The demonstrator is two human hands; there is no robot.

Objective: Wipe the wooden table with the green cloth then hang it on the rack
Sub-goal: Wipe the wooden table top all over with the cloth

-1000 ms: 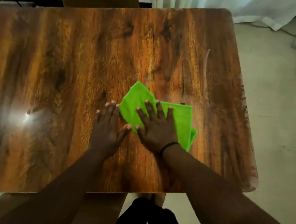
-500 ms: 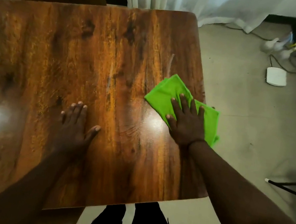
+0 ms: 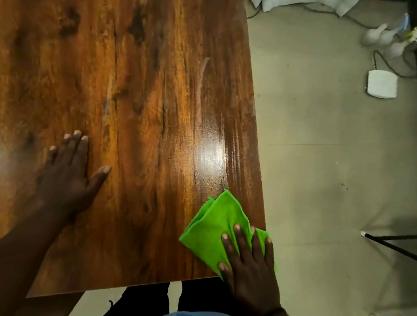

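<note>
Nearest the person, the right hand (image 3: 248, 269) presses flat, fingers spread, on the folded green cloth (image 3: 212, 227) at the wooden table (image 3: 145, 83)'s near right corner, overhanging, so it could slip off, while the left hand (image 3: 69, 176) lies flat, holding nothing.

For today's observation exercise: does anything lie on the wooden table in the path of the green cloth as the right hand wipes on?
Nothing visible does. The right hand presses flat on the green cloth at the near right corner of the wooden table. The only other thing on the tabletop is the left hand, resting flat well to the cloth's left.
</note>
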